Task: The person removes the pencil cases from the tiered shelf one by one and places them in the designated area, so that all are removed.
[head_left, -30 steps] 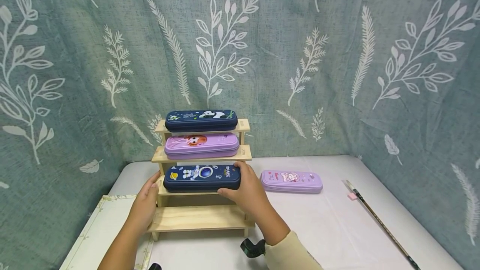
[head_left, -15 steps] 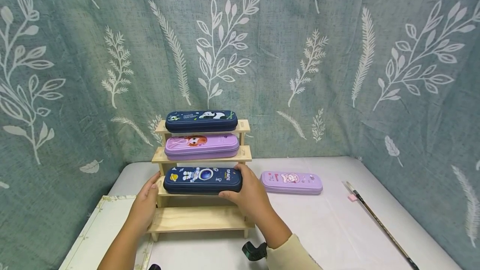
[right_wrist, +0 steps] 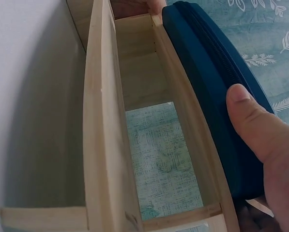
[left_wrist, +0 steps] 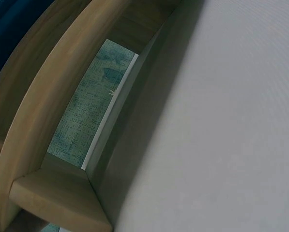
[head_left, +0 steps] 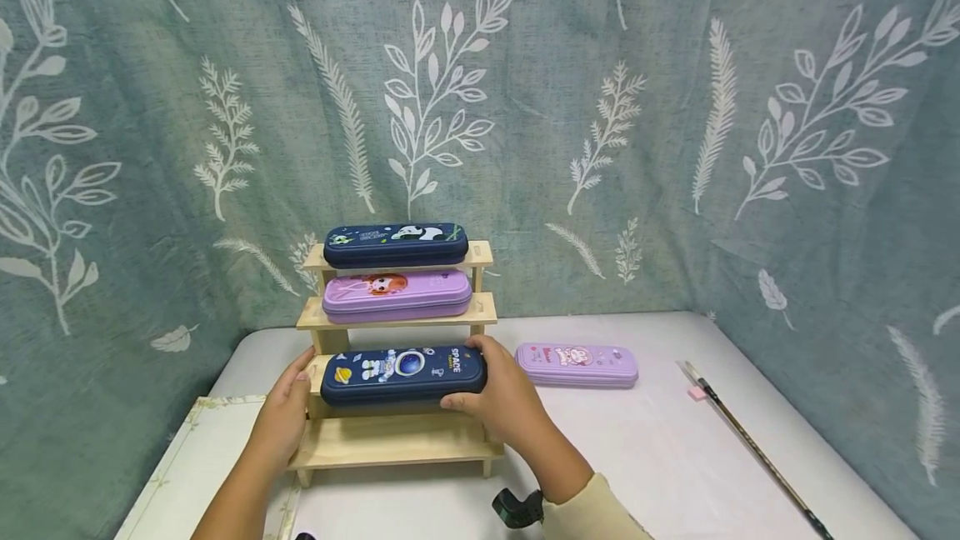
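Observation:
My right hand (head_left: 504, 390) grips the right end of a navy pencil case (head_left: 408, 377) printed with an astronaut and "SPACE". In the right wrist view its thumb (right_wrist: 248, 113) presses on the zipped side of the case. The case lies at the second-lowest step of a wooden tiered stand (head_left: 397, 440), jutting past that step's front edge. My left hand (head_left: 282, 415) holds the left side of the stand, thumb in front. A navy panda pencil case (head_left: 397, 246) occupies the top step, and a purple pencil case with a girl (head_left: 401, 294) sits below it.
Right of the stand, a light purple pencil case (head_left: 577, 366) lies on the white table (head_left: 630, 448). Farther right, a long brush (head_left: 753, 448) rests on a small pink piece (head_left: 697, 393). A cream patterned sheet or board (head_left: 202, 448) lies at the left. A leaf-print curtain hangs behind.
My right hand has drawn the astronaut pencil case forward, toward me, over the step's front edge. The left hand keeps its hold on the stand. The view shifts slightly.

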{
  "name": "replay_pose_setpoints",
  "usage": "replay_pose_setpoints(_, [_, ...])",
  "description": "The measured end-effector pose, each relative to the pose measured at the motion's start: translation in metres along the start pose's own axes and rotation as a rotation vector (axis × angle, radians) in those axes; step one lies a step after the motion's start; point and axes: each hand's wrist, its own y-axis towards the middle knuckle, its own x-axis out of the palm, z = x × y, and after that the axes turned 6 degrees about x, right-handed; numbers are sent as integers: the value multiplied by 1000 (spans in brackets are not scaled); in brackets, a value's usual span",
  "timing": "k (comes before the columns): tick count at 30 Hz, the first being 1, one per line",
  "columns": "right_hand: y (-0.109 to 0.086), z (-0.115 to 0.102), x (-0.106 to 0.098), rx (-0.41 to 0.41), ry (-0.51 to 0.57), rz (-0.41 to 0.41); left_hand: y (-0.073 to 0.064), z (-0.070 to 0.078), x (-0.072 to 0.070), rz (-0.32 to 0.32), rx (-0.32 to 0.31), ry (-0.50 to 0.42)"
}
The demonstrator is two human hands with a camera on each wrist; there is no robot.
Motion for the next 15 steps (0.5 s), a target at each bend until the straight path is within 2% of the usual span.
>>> replay_pose_setpoints(7, [-5,1,-5,-17,-7,-8,-2,3,-1,-4,10,-3])
replay_pose_setpoints(15, [-10,7,-11,-74,-21,9,-2,3,-1,4,3,-10])
